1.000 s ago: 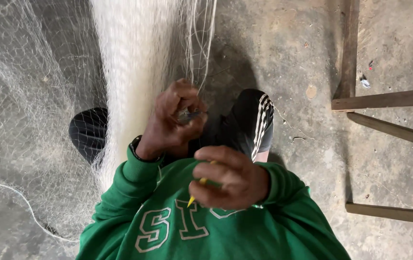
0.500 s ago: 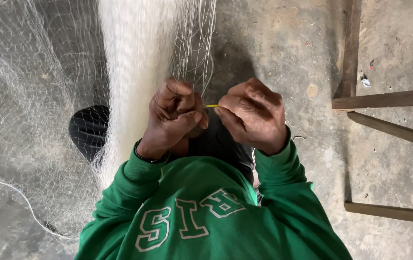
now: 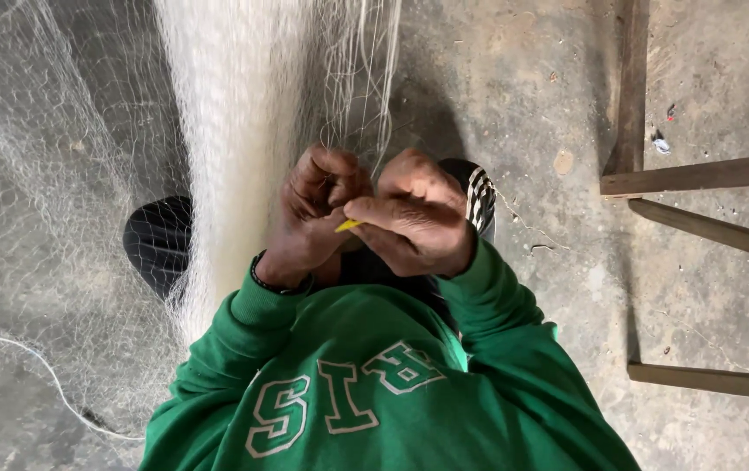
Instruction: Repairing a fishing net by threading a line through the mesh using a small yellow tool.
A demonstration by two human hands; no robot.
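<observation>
Ideally, keep the left hand (image 3: 318, 209) pinching the white fishing net (image 3: 243, 131) strands taut before the chest, while the right hand (image 3: 418, 218), fingers closed around the yellow netting needle (image 3: 348, 225), draws each knot snug.

A: The light is soft, even daylight, fairly bright, with no glare on the floor (image 3: 523, 78).

B: Shadows are faint; a dull one lies on the floor above the hands. The sweater (image 3: 374, 384) is sharp, while the net (image 3: 51, 174) thins into haze at the left edge.
</observation>
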